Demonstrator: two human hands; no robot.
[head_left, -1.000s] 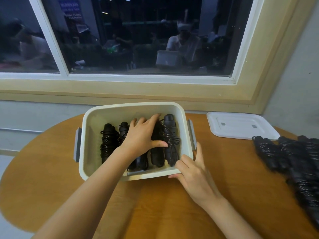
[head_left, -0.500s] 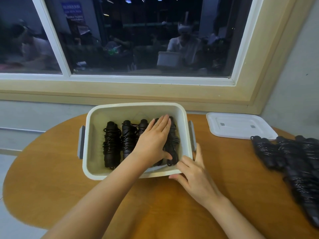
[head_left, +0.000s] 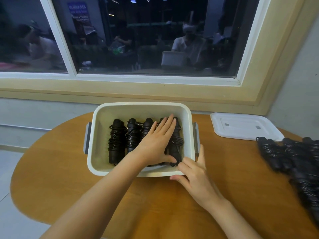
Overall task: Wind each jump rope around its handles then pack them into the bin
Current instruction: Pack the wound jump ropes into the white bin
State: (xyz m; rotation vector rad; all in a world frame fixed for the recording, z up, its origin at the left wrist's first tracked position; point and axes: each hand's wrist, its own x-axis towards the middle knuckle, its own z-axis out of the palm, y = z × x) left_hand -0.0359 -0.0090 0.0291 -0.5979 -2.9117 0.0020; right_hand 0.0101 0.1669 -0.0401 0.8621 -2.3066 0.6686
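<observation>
A: Entry, packing step. The bin [head_left: 141, 105] holds a row of wound jump ropes [head_left: 117, 140] side by side on its floor, with their ends pointing to its far wall. How do we log the hands?

B: Our left hand [head_left: 158, 144] lies flat inside the bin on the rightmost bundles. Its fingers are straight and close together, pressing and gripping nothing. Our right hand [head_left: 193, 175] is at the bin's near right corner, fingers spread and almost straight against it, thumb on the outer near wall. We read that as steadying, not clasping.

A: Method note?

B: We judge this as seating the last bundle. We press evenly downward and slightly toward the bin's right wall, so the coils sit tight and no loop snags a neighbour. The right hand stops the bin sliding on the table [head_left: 69, 169]. One risk is that a loose coil by the bin's near wall may spring up when the palm lifts.

A: What is left?

B: A dark pile of ropes [head_left: 290, 156], seemingly wound, lies well to the right of the bin. The lid [head_left: 241, 128] lies off, to the right of the bin and a little farther back. Packing looks unfinished.

A: Any writing?

B: We see none on the bin, lid or ropes. A blue sign [head_left: 77, 8] in the window far behind the bin carries pale lines too blurred to read.
</observation>
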